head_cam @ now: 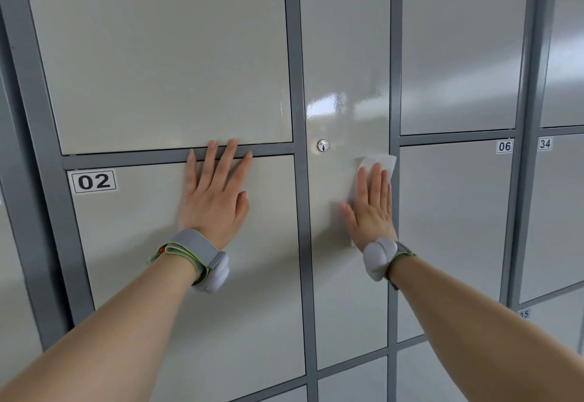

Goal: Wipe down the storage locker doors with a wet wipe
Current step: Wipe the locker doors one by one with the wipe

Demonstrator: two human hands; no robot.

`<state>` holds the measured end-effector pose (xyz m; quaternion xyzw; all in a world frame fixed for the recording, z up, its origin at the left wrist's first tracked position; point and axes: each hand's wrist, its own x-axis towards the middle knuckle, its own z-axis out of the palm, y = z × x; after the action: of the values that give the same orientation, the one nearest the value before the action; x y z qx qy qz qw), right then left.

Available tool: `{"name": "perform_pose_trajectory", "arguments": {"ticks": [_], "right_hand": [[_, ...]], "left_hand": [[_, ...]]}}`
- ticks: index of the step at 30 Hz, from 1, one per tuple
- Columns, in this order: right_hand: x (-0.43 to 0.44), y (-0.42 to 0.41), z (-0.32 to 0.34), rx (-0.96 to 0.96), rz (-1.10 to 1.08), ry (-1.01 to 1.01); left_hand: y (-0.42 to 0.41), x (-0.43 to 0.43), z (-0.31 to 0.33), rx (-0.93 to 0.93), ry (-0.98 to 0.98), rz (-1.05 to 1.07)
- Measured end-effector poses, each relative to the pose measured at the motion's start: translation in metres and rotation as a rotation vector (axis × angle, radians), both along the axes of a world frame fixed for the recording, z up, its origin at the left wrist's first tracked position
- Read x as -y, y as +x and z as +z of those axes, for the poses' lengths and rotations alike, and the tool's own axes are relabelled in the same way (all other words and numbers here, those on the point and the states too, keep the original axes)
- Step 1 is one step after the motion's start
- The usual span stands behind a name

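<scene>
Fingers (pixel 376 180) of the right hand (pixel 371 208) lie straight and close together, flat on the wet wipe (pixel 384 163). They press it against the door rather than gripping it. Those of the left hand (pixel 215 199) are straight and slightly spread, holding nothing.

Nearest the camera, both bare forearms reach forward. Each wrist carries a grey fabric band with a rounded pale pod, one on the left (pixel 196 250) and one on the right (pixel 379 256).

The left palm rests on the door marked 02 (pixel 93 181), its fingertips crossing the dark grey frame rail (pixel 126 159) above. The wipe is a thin white sheet with a crumpled upper corner showing past the fingertips. It sits on the tall narrow door (pixel 344 53), below and to the right of the round chromed lock (pixel 323 145).

The step in hand appears to be wiping this narrow panel, with the left hand bracing. The next move probably calls for even palm pressure in long strokes, steering around the lock and along the frame edges.

The doors are smooth, glossy pale-grey painted metal, flat and rectangular. A bright reflection above the lock may be wet film or plain glare.

Farther right stand doors 06 (pixel 504 146) and 34 (pixel 545 144).
</scene>
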<state>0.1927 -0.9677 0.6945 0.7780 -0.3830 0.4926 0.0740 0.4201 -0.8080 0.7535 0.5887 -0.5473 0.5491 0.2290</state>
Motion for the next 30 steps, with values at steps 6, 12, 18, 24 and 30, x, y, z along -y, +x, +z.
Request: {"name": "perform_pose_trajectory", "arguments": {"ticks": [6,12,18,24,30], "right_hand": [[-0.019,0.028,0.032,0.096,0.068,0.001],[-0.029,0.041,0.007,-0.131,0.120,-0.220],[-0.021,0.022,-0.024,-0.360,0.091,-0.302],[-0.008,-0.005,-0.040,-0.317,0.021,-0.190],[-0.005,0.003,-0.007,0.044,0.027,0.050]], "left_hand": [[0.001,0.001,-0.003,0.008,-0.005,-0.002],[0.002,0.000,-0.006,0.011,0.002,0.005],[0.002,0.000,-0.010,0.005,0.002,-0.007],[0.001,-0.001,-0.021,0.002,0.010,0.001],[0.001,-0.002,-0.028,0.005,0.010,0.005]]}}
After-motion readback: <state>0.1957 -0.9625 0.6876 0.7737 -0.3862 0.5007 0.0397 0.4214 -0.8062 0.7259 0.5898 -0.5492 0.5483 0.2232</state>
